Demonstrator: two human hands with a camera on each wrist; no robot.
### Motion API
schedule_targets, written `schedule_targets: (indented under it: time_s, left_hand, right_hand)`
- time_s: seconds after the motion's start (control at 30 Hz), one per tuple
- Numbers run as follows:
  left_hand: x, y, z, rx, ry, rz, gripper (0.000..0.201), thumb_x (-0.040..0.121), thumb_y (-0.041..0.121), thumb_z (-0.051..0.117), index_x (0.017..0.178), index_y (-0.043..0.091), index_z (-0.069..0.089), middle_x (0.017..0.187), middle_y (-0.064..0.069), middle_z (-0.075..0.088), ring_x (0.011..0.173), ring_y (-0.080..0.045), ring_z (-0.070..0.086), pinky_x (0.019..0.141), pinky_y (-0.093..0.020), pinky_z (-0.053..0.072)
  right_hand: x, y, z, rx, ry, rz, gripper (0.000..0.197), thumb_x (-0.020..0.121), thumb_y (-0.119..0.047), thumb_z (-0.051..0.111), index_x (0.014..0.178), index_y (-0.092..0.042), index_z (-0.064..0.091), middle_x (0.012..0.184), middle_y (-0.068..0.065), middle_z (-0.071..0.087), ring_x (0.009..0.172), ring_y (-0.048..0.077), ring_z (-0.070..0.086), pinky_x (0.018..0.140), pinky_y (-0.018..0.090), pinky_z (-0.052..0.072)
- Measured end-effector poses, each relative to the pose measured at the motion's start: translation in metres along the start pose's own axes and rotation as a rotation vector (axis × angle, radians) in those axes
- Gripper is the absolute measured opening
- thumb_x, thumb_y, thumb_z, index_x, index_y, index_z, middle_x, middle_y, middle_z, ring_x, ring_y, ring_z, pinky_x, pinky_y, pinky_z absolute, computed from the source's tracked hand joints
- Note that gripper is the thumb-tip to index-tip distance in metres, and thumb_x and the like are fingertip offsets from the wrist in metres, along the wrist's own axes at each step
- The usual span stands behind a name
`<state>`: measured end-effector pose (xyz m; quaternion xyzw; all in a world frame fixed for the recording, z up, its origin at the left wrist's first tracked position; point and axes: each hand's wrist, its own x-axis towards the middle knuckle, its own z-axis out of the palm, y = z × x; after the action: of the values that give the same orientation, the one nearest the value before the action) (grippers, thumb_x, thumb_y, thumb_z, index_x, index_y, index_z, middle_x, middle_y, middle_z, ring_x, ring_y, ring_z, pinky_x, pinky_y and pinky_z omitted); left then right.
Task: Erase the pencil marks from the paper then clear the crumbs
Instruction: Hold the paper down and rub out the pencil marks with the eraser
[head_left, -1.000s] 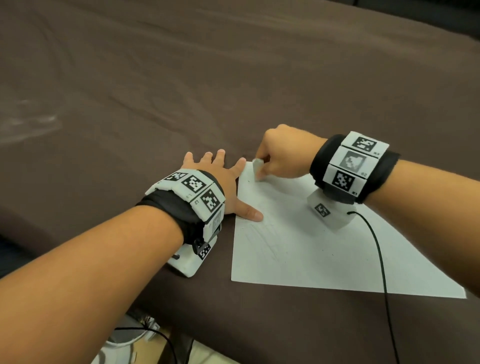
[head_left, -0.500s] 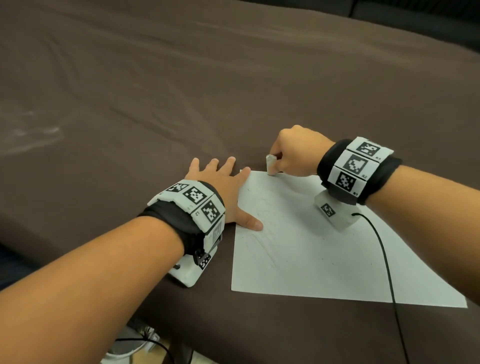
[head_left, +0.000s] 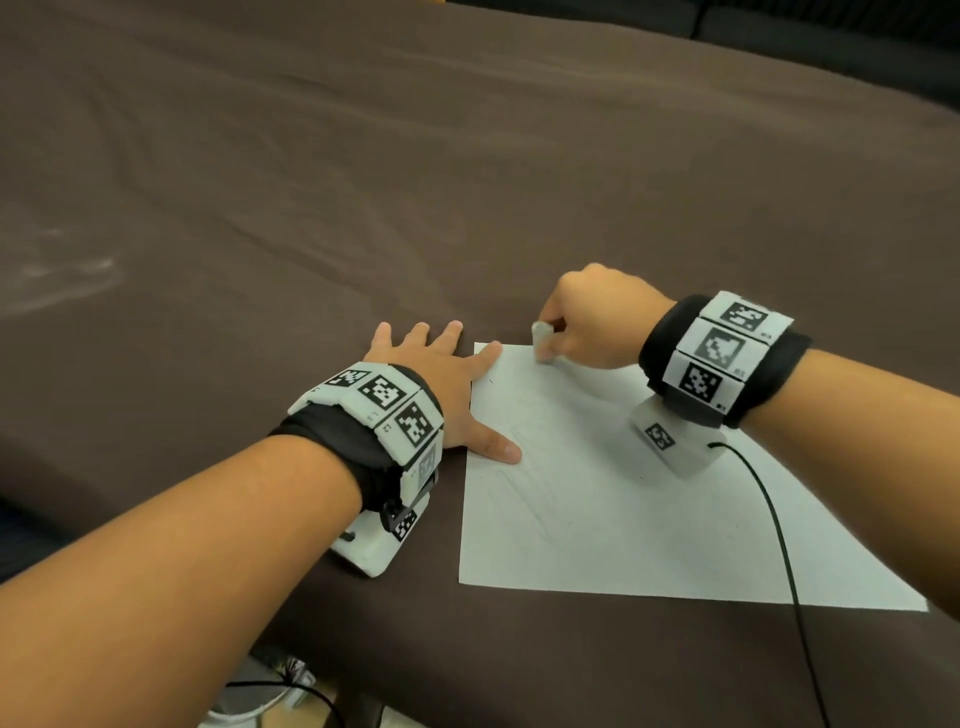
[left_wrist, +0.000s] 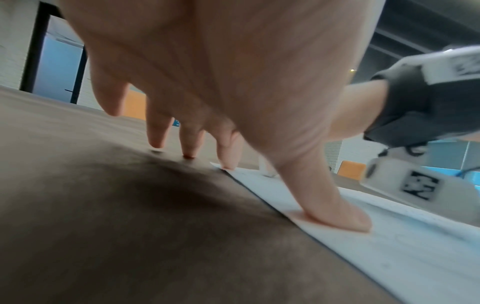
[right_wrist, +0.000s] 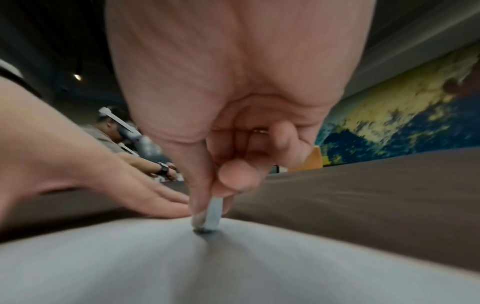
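Observation:
A white sheet of paper (head_left: 613, 493) lies on the brown tablecloth, with faint pencil lines across its middle. My left hand (head_left: 447, 379) lies flat and spread at the sheet's left edge, thumb (left_wrist: 335, 214) and index fingertip pressing on the paper (left_wrist: 389, 246). My right hand (head_left: 587, 317) pinches a small white eraser (head_left: 543, 340) upright, its lower end touching the paper near the far edge. In the right wrist view the eraser (right_wrist: 214, 214) sits between thumb and fingers, tip down on the sheet (right_wrist: 233, 263).
The brown cloth (head_left: 363, 182) covers the whole table. A black cable (head_left: 779, 535) runs from my right wrist unit across the paper's right part to the near edge. Another person's hands (right_wrist: 161, 170) show far off in the right wrist view.
My right hand has slid the eraser rightward along the paper's far edge, away from my left index finger. My left hand has stayed pressed on the sheet.

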<state>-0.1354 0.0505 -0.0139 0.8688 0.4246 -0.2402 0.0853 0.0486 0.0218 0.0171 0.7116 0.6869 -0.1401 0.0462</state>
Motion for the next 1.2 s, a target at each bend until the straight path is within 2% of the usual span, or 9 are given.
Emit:
schedule_targets:
  time_s: [0.1,0.27,0.33,0.5,0.57,0.67,0.87,1.03,1.2]
  left_hand:
    - [-0.001,0.000,-0.001,0.005,-0.010,-0.001,0.121,0.057,0.099,0.043,0.151,0.048,-0.014,0.165,0.003,-0.012,0.152,-0.030,-0.004,0.119,-0.059,-0.002]
    - [0.000,-0.001,0.001,-0.005,-0.019,0.005,0.120,0.058,0.099,0.043,0.151,0.048,-0.013,0.165,0.003,-0.013,0.152,-0.029,-0.004,0.119,-0.059,-0.002]
    - [0.001,-0.001,0.001,-0.009,-0.009,0.006,0.121,0.057,0.099,0.043,0.151,0.047,-0.013,0.165,0.004,-0.013,0.152,-0.028,-0.004,0.119,-0.059,-0.002]
    - [0.001,-0.002,0.002,-0.029,0.000,0.001,0.127,0.056,0.099,0.044,0.154,0.041,-0.012,0.165,0.005,-0.012,0.152,-0.025,-0.003,0.118,-0.061,-0.001]
    - [0.002,-0.003,0.003,-0.033,0.004,0.006,0.127,0.056,0.099,0.045,0.154,0.041,-0.012,0.165,0.004,-0.012,0.152,-0.026,-0.003,0.118,-0.060,-0.002]
    - [0.003,-0.002,0.003,-0.032,0.002,0.013,0.127,0.056,0.099,0.044,0.154,0.040,-0.012,0.165,0.004,-0.012,0.152,-0.026,-0.003,0.119,-0.060,-0.002]
    - [0.003,-0.003,0.004,-0.030,0.022,0.005,0.126,0.056,0.100,0.044,0.153,0.042,-0.010,0.165,0.004,-0.011,0.152,-0.027,-0.001,0.118,-0.060,-0.001]
    - [0.004,-0.003,0.004,-0.047,0.008,0.015,0.126,0.055,0.099,0.046,0.154,0.044,-0.009,0.165,0.004,-0.011,0.152,-0.027,-0.001,0.118,-0.060,-0.002]
    - [0.005,-0.003,0.004,-0.023,0.017,0.009,0.127,0.055,0.100,0.044,0.154,0.042,-0.011,0.165,0.003,-0.010,0.152,-0.028,0.001,0.118,-0.061,0.000]
  right_hand:
    - [0.000,0.000,-0.001,-0.019,0.021,0.010,0.028,0.092,-0.031,0.057,0.080,-0.012,0.074,0.073,0.008,0.068,0.068,0.033,0.060,0.058,0.034,0.048]
    - [-0.018,-0.028,0.013,0.037,-0.129,-0.169,0.028,0.090,-0.029,0.067,0.069,-0.011,0.067,0.061,0.006,0.058,0.059,0.024,0.050,0.057,0.038,0.045]
    - [-0.013,-0.022,0.010,0.051,-0.123,-0.138,0.029,0.089,-0.031,0.071,0.064,-0.016,0.065,0.060,0.003,0.057,0.061,0.023,0.051,0.059,0.037,0.047]
    - [0.000,0.000,0.001,-0.031,0.053,0.023,0.027,0.091,-0.030,0.059,0.086,-0.011,0.076,0.080,0.013,0.072,0.072,0.034,0.063,0.061,0.036,0.051]
    - [-0.008,-0.012,0.006,-0.033,0.020,-0.048,0.028,0.091,-0.029,0.057,0.081,-0.009,0.073,0.073,0.010,0.070,0.070,0.034,0.064,0.059,0.037,0.051]
    - [-0.022,-0.036,0.014,-0.020,-0.102,-0.182,0.033,0.092,-0.028,0.060,0.067,-0.008,0.063,0.056,0.004,0.053,0.056,0.026,0.047,0.053,0.036,0.040]
    - [0.004,-0.012,0.000,-0.032,0.015,-0.055,0.029,0.093,-0.031,0.057,0.083,-0.011,0.075,0.078,0.011,0.071,0.069,0.030,0.061,0.061,0.036,0.051]
    - [-0.017,-0.041,0.014,-0.051,-0.086,-0.205,0.029,0.092,-0.025,0.058,0.067,-0.011,0.064,0.057,0.003,0.053,0.056,0.026,0.048,0.054,0.036,0.041]
    - [0.003,-0.023,0.000,-0.051,-0.025,-0.100,0.027,0.092,-0.031,0.061,0.085,-0.009,0.074,0.079,0.012,0.071,0.074,0.033,0.064,0.061,0.038,0.052]
